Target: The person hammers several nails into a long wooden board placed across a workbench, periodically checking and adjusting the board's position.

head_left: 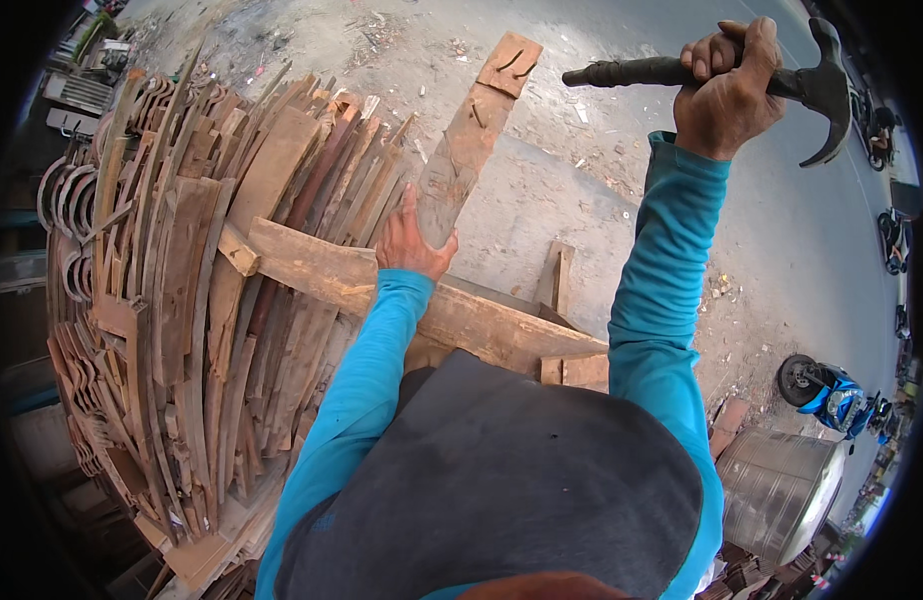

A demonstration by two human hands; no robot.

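My left hand (pixel 412 240) is closed on the near end of a worn wooden plank (pixel 460 155), its thumb on the right edge and its fingers along the left. Bent nails (pixel 478 115) stick up from the plank's far half. Raised at the upper right, my right hand (pixel 727 95) grips a claw hammer (pixel 830 92) by its dark handle, well apart from the plank. The hammer's head points to the right, its handle end to the left. Below my left hand a long wooden beam (pixel 322 262) runs across in front of me.
A large stack of old boards (pixel 192 260) fills the left side, with curved pieces (pixel 77 205) at its far edge. A short upright timber (pixel 560 275) stands beyond the beam. At the right are a metal drum (pixel 777 490) and a blue motorcycle (pixel 832 395) beside the road.
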